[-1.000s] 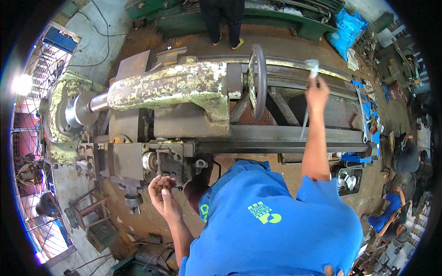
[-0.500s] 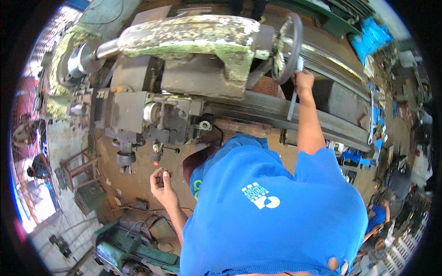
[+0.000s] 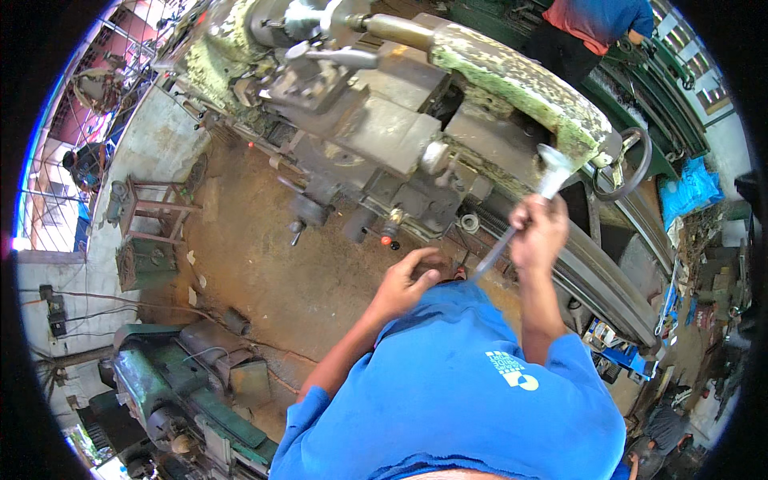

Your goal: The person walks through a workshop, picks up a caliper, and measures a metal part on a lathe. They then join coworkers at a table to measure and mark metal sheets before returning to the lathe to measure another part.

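Note:
My right hand (image 3: 540,232) is closed round a long steel wrench (image 3: 496,254). Its broad, shiny end points up beside the lathe's tailstock (image 3: 520,72), and its thin shank slants down toward my waist. Motion blurs that broad end, so its exact shape is unclear. In front of my belly, my left hand (image 3: 408,284) hangs with bent fingers, the thumb standing apart, and nothing visible in it. Beyond both hands lies the lathe's carriage (image 3: 376,132), with a red-knobbed lever (image 3: 386,240) close to my left hand. The tailstock handwheel (image 3: 640,164) is to the right.
The lathe bed (image 3: 616,280) runs off to the right. A blue plastic bag (image 3: 690,190) lies past it. A green machine (image 3: 184,392) stands at lower left, near a wooden stool frame (image 3: 160,210). Another person (image 3: 596,28) stands beyond the lathe.
The view has swung left. My right hand has come away from beside the handwheel toward my body with the wrench. My left hand has moved inward, nearer to it.

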Motion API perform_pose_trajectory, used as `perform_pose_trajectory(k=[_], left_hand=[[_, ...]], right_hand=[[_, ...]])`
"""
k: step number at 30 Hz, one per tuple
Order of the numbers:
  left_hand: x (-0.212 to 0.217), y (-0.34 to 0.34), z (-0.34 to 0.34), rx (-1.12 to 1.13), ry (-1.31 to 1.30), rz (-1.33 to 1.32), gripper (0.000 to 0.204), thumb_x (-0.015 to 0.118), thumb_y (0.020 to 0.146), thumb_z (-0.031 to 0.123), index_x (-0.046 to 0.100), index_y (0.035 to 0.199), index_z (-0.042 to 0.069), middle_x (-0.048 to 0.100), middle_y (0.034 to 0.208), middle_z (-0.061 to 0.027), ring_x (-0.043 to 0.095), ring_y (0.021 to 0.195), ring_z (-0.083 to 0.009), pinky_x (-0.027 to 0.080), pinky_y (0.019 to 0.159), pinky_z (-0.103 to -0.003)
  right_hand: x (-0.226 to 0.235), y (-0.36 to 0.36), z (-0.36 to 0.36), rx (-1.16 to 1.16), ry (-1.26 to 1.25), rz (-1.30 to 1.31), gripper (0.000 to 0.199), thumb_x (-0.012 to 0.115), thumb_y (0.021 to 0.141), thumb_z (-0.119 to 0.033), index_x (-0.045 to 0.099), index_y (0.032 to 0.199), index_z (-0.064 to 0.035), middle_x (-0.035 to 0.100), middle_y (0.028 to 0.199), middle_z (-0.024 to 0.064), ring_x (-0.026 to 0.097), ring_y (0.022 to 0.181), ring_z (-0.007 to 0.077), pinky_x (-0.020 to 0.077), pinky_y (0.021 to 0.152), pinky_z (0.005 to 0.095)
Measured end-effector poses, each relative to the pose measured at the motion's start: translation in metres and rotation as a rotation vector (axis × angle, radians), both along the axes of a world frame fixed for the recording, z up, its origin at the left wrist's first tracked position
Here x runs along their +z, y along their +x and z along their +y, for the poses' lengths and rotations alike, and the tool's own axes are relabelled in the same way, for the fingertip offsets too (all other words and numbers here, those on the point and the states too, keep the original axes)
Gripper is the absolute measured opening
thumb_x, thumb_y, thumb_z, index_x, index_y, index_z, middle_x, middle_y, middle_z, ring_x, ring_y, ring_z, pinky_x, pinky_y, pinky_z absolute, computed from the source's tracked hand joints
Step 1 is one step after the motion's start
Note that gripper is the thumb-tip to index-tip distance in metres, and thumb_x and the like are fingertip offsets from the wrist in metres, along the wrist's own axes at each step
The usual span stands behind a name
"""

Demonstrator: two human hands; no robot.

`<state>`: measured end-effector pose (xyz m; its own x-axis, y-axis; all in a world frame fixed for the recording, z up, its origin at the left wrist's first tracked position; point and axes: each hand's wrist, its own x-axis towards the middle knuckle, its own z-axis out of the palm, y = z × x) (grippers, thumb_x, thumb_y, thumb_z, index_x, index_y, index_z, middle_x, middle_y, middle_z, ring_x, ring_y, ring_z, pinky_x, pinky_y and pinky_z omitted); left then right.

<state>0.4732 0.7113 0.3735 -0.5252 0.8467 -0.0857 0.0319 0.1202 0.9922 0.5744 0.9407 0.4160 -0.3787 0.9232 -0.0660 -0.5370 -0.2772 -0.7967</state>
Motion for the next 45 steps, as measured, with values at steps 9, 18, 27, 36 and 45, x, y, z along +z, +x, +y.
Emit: perform_pose_trajectory(k=[9, 18, 27, 36, 45], left_hand=[[0.007, -0.093, -0.009, 0.164, 0.022, -0.236, 0.019, 0.047, 0.103, 0.016, 0.058, 0.097, 0.003, 0.046, 0.061, 0.0043, 0.041, 0.051, -0.0044, 0.033, 0.046, -0.023], [-0.023, -0.188, 0.057, 0.079, -0.117, 0.145, 0.019, 0.053, 0.097, 0.015, 0.065, 0.095, 0.000, 0.058, 0.063, -0.0022, 0.049, 0.050, -0.0103, 0.039, 0.048, -0.028], [0.003, -0.195, 0.001, 0.078, -0.186, 0.300, 0.027, 0.063, 0.093, 0.021, 0.065, 0.106, -0.002, 0.071, 0.086, -0.0140, 0.068, 0.077, -0.0202, 0.054, 0.072, -0.034], [-0.018, -0.297, -0.115, 0.489, -0.321, 0.216, 0.019, 0.068, 0.090, 0.017, 0.069, 0.093, -0.002, 0.069, 0.075, -0.0082, 0.064, 0.063, -0.0149, 0.052, 0.060, -0.030], [-0.188, -0.418, -0.070, 0.586, -0.826, 0.023, 0.088, 0.072, 0.082, 0.047, 0.036, 0.131, -0.016, 0.061, 0.114, -0.0332, 0.058, 0.115, -0.0444, 0.049, 0.092, -0.047]], right_hand=[[-0.038, -0.112, -0.095, 0.137, 0.278, -0.399, 0.037, 0.058, 0.094, -0.004, 0.052, 0.129, 0.0046, 0.065, 0.117, 0.0154, 0.065, 0.100, 0.0215, 0.0535, 0.083, 0.0305], [-0.222, 0.006, -0.089, -0.009, 0.353, -1.379, 0.047, 0.064, 0.082, -0.010, 0.054, 0.125, 0.0067, 0.060, 0.122, 0.0294, 0.062, 0.107, 0.0429, 0.0504, 0.094, 0.0427], [-0.355, 0.004, -0.155, 0.330, 0.105, -1.749, 0.095, 0.066, 0.086, -0.019, 0.000, 0.151, 0.0046, 0.025, 0.155, 0.0269, 0.038, 0.137, 0.0410, 0.0373, 0.111, 0.0426], [-0.408, 0.000, -0.155, 0.502, 0.008, -1.923, 0.092, 0.071, 0.081, -0.032, 0.020, 0.150, 0.0019, 0.051, 0.133, 0.0274, 0.053, 0.123, 0.0400, 0.0470, 0.101, 0.0428], [-0.358, -0.086, -0.215, 0.662, 0.106, -1.398, 0.038, 0.074, 0.081, -0.029, 0.069, 0.103, 0.0024, 0.071, 0.087, 0.0128, 0.065, 0.074, 0.0200, 0.0516, 0.065, 0.0326]])
